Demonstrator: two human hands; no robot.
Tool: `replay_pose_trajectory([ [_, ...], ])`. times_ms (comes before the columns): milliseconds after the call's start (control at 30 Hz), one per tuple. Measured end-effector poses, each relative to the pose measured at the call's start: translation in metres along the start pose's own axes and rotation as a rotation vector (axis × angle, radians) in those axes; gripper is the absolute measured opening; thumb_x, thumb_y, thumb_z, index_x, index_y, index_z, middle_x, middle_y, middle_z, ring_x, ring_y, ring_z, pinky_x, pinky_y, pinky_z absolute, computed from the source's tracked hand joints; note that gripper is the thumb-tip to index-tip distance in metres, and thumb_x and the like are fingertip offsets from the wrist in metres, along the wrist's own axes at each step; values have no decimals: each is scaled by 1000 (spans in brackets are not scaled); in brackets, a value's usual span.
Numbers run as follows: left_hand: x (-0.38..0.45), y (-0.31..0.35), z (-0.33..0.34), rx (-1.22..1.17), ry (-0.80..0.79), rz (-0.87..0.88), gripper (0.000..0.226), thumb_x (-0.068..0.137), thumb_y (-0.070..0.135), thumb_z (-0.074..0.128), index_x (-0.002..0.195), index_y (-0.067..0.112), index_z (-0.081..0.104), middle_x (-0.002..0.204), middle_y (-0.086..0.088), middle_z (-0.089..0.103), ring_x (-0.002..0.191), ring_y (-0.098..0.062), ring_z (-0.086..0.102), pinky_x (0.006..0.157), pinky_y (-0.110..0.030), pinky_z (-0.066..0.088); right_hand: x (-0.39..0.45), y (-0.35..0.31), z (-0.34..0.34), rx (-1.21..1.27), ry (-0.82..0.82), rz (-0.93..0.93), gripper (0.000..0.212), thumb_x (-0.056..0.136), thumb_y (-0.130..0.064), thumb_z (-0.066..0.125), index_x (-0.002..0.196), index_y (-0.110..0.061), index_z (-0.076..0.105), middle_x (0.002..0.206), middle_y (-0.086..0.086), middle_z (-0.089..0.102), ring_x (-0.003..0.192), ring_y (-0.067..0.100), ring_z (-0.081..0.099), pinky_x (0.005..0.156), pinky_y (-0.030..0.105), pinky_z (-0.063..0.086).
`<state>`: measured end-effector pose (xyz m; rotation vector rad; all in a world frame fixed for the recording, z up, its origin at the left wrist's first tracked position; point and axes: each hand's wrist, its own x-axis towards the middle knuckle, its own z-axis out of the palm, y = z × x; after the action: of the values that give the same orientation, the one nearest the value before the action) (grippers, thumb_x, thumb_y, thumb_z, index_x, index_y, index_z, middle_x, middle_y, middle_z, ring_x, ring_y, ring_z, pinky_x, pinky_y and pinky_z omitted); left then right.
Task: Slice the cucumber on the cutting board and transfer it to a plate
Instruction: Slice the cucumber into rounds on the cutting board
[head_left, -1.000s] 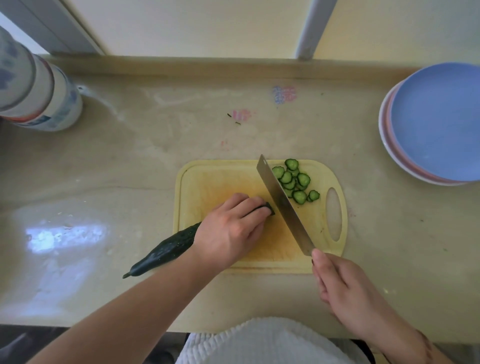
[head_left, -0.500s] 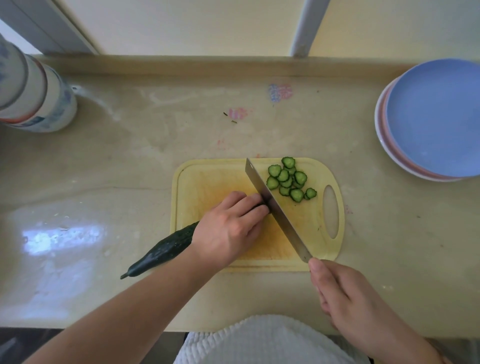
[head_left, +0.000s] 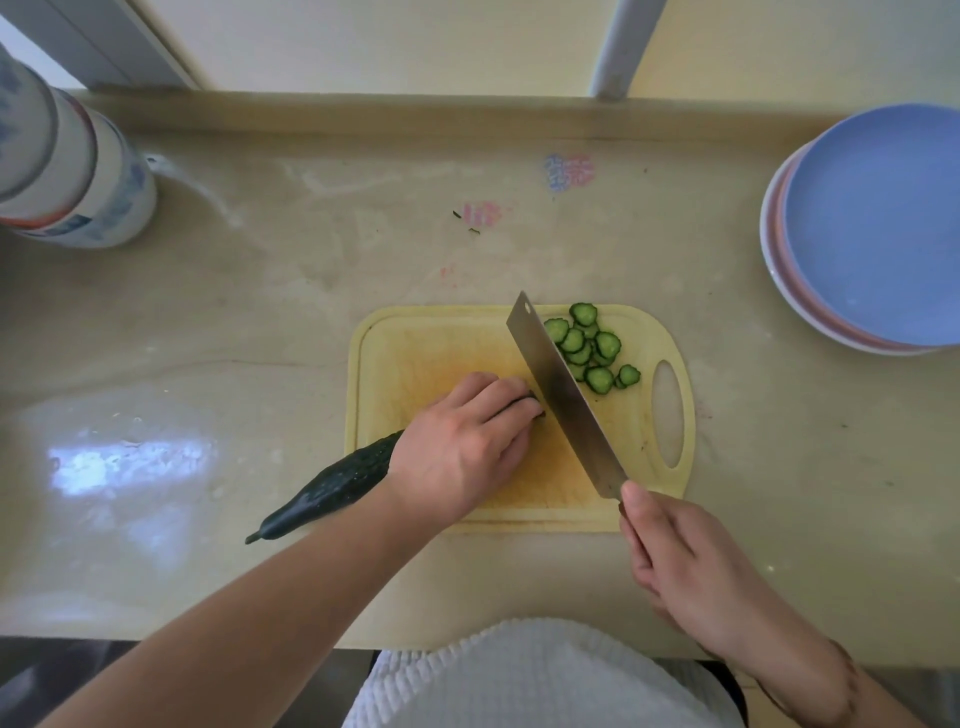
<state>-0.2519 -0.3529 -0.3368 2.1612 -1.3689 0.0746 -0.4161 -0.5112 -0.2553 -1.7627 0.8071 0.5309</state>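
Two hands at work: cucumber pinned on the board, cleaver at its cut end.

The long dark green cucumber (head_left: 332, 488) is held down by the left hand (head_left: 462, 447), whose curled fingers are clamped over its cut end; the handle of the broad steel cleaver (head_left: 563, 395) is gripped by the right hand (head_left: 680, 561). The cucumber lies slantwise, its cut end on the pale yellow plastic cutting board (head_left: 415, 358), its stem end out over the beige tabletop (head_left: 260, 312). A small pile of thin green slices (head_left: 592, 348) is seen beyond the blade. The cucumber is judged firm, light and wet-skinned, so it is best held near the cut. The round blue plate (head_left: 878, 223), stacked at far right, is well apart.
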Motion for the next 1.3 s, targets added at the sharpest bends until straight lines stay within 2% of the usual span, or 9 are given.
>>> replay_pose_trajectory([
  [133, 0, 1, -1, -9, 10, -3, 11, 95, 9, 70, 103, 8, 77, 108, -6, 71, 96, -27, 66, 74, -37, 58, -11, -2, -1, 49, -18, -18, 68, 87, -74, 27, 64, -12, 40, 49, -3, 36, 42, 5, 33, 43, 14, 30],
  [267, 0, 0, -1, -26, 22, -19, 9, 96, 11, 69, 101, 8, 77, 108, -5, 71, 95, -27, 67, 71, -38, 59, -17, -6, -1, 28, -10, -31, 67, 79, -80, 30, 62, -15, 39, 48, -4, 37, 43, 5, 32, 44, 17, 30],
  [467, 0, 1, 0, -19, 31, -22, 9, 95, 11, 70, 101, 9, 77, 108, -4, 71, 96, -26, 66, 68, -36, 58, -19, -5, 3, -55, 48, -68, 76, 78, -83, 28, 66, -8, 37, 52, -4, 32, 47, 8, 30, 48, 30, 29],
  [633, 0, 1, 2, -14, 21, -30, 10, 95, 11, 69, 101, 11, 77, 108, -3, 71, 96, -25, 66, 67, -35, 57, -21, -5, 3, -68, 56, -69, 79, 78, -85, 27, 67, -7, 37, 53, -3, 33, 49, 10, 32, 50, 35, 32],
  [833, -1, -1, 2, -7, 3, -17, 12, 97, 14, 67, 104, 12, 76, 112, -3, 70, 99, -26, 65, 68, -37, 57, -15, -5, 6, -86, 43, -30, 76, 78, -82, 25, 66, -8, 38, 51, -5, 36, 48, 9, 33, 51, 34, 35],
  [933, -1, 1, 1, -5, 8, -10, 12, 97, 12, 66, 103, 11, 76, 111, -5, 70, 98, -27, 66, 65, -38, 58, 1, -4, 9, -100, 28, -59, 70, 83, -79, 22, 62, -15, 40, 48, -7, 37, 46, 7, 36, 52, 35, 39],
  [1067, 0, 5, 0, -18, 19, -38, 10, 93, 12, 70, 101, 9, 76, 107, -6, 70, 96, -25, 66, 62, -38, 58, 8, -1, 7, -36, 28, -37, 61, 88, -69, 25, 63, -15, 40, 46, -7, 35, 42, 5, 33, 48, 24, 32],
  [1200, -1, 5, 0, -27, 31, -40, 10, 92, 10, 71, 100, 8, 77, 106, -6, 70, 96, -25, 67, 70, -37, 59, 3, 0, 5, -37, 41, -25, 58, 87, -66, 28, 62, -14, 41, 45, -6, 37, 39, 5, 34, 44, 19, 31],
  [1300, -2, 4, 2, -26, 46, -31, 10, 92, 9, 71, 100, 8, 78, 106, -6, 71, 98, -27, 67, 78, -37, 59, -6, 0, 3, 3, 19, -17, 64, 87, -72, 27, 62, -14, 40, 46, -6, 37, 38, 4, 33, 41, 14, 29],
])
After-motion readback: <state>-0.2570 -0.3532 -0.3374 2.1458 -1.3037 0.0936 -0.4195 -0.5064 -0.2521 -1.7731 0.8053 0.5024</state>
